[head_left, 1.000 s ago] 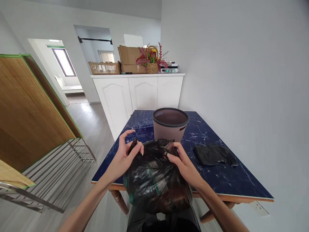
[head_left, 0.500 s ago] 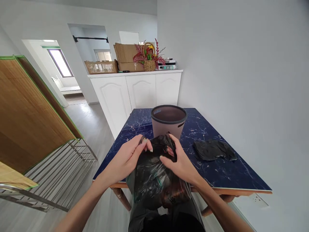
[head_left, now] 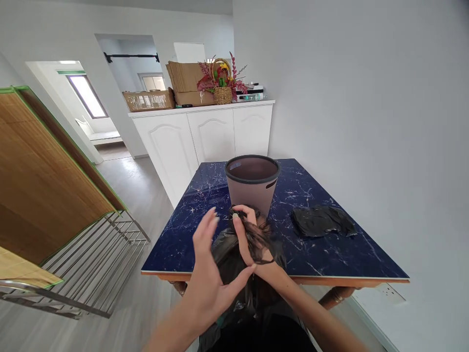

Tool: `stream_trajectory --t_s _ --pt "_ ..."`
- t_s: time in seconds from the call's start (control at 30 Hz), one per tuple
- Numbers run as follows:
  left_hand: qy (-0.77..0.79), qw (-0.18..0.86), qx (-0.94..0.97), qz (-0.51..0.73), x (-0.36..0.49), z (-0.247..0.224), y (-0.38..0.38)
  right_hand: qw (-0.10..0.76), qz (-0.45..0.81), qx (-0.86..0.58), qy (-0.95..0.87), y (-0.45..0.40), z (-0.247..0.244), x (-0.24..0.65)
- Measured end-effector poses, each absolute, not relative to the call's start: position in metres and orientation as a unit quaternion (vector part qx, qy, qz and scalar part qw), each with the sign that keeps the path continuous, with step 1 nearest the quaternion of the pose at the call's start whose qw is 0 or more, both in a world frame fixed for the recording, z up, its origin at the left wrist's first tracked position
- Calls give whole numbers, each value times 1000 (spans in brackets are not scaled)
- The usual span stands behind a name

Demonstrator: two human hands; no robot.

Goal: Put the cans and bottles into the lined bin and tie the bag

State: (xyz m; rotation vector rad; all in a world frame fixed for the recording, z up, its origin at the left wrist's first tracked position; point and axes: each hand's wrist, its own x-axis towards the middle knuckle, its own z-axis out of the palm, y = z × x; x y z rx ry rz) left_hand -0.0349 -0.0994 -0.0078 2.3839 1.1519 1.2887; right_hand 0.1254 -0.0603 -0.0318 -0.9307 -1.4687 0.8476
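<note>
A filled black garbage bag hangs at the table's near edge, in front of my body. My right hand is closed around its gathered top, and thin black plastic drapes over the fingers and wrist. To the left of it, my left hand is open, thumb and fingers spread wide, its thumb tip close to my right wrist. Just beyond my hands a mauve trash can with a dark rim stands upright on the table. A folded black garbage bag lies flat to the right.
The blue marble-patterned table has a wooden edge. Against the far side stands a white cabinet bearing cardboard boxes and a flower basket. A metal rack with bamboo mats is at left, a wall at right.
My right hand has gathered the bag's top into a bunch. My left hand has let go of the plastic and spread its fingers. The view has shifted slightly.
</note>
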Motion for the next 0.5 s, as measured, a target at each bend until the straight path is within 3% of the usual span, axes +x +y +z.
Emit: stream_trajectory --t_s 0.2,0.37,0.5 --pt "452 258 741 424 -39 -42 -81 548 391 -444 -592 -46 -27 126" --pt "454 290 740 401 -29 -43 -52 511 498 -437 -548 -43 -24 139" --pt "452 282 769 352 -25 -35 -42 485 477 -451 -578 -47 -10 156"
